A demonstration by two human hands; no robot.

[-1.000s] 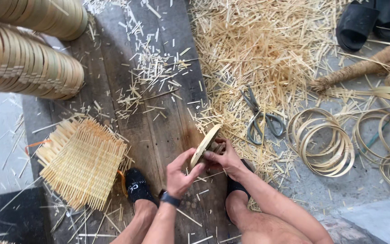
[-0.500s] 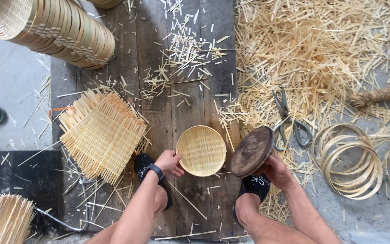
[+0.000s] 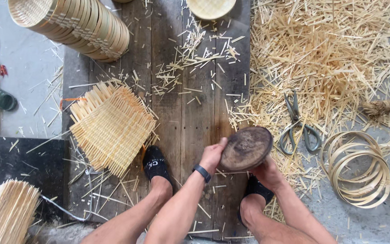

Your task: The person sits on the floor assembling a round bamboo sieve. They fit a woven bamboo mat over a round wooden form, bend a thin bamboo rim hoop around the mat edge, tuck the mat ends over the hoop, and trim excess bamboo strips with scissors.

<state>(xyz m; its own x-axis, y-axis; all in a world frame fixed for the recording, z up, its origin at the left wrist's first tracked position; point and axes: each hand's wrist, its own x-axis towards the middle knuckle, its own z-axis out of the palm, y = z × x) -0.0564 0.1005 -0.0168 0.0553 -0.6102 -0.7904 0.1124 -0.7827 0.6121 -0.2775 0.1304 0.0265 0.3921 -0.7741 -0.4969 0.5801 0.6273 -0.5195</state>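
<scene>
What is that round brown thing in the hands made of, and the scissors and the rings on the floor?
The round dark brown disc, held by the left hand and right hand, looks like worn wood: dull, rough, mottled surface. The grey scissors look like metal, dull with looped handles. The pale thin hoops seem to be bent bamboo strips, matching the straw-coloured offcuts around them.

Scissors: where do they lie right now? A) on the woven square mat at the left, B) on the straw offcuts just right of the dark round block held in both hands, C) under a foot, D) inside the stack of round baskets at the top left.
B: the scissors rest on the straw offcuts, right of the dark round block.
</scene>
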